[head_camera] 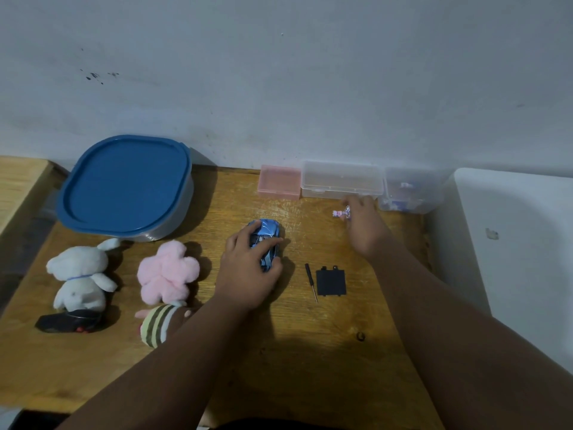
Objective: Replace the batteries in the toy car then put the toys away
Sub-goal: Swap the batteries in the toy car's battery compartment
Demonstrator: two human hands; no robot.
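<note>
Two hands: the left hand (248, 268) curls over the blue toy car (267, 231), hiding its near half; the right hand (364, 226) pinches a small pink-and-white thing (340, 213) (too blurred to name).

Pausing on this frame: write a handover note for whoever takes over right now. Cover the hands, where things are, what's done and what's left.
Left hand: grip on the car, roof up, on the table.
Right hand: pinches a small pink-white item, possibly batteries, by the clear box.
Done: battery cover is off, lying beside the screwdriver.
Cannot tell whether the batteries are swapped.
Left: fit batteries, screw the cover back, then put away the white plush, pink plush, striped plush and the car. The tub is still lidded.
</note>
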